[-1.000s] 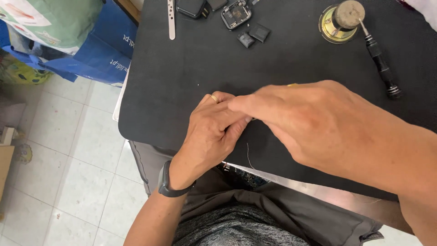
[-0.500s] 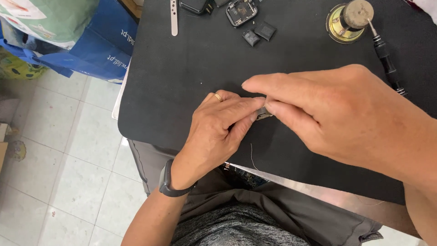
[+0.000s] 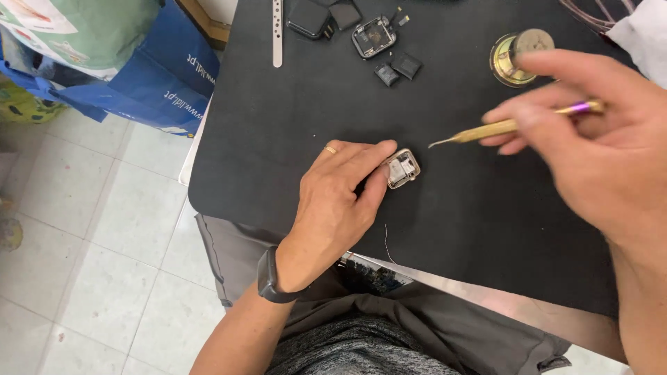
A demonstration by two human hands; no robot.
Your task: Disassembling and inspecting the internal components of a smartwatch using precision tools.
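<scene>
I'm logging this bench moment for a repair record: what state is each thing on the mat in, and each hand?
Silver watch case: open, insides showing, flat on the mat.
Left hand: pinning the case at its edge.
Right hand: raised, gripping the tool.
Brass pick tool: held, hooked tip pointing toward the case, not touching it.
Second watch case: open, lying apart.
Black mat: flat.

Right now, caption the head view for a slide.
Left hand steadies an opened watch case on a black mat; right hand holds a gold pick.
</scene>
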